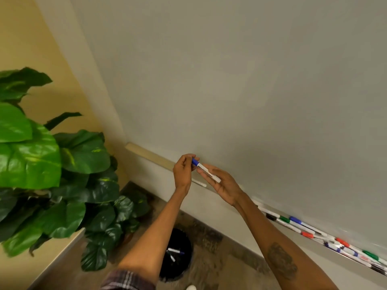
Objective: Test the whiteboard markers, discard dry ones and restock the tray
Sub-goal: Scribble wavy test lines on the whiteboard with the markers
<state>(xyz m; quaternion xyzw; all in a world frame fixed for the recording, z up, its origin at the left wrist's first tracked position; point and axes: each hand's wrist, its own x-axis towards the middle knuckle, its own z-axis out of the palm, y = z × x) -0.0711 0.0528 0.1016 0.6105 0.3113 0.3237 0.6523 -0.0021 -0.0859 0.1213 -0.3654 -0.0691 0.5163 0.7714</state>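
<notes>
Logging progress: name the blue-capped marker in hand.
The marker held by left hand and right hand; other blue-capped ones lie in the tray or the bin.

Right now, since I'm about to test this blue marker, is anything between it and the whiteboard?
Only its own blue cap, still on the marker and pinched by the left hand; the right hand holds the barrel. Nothing else visible stands between it and the whiteboard just behind.
</notes>
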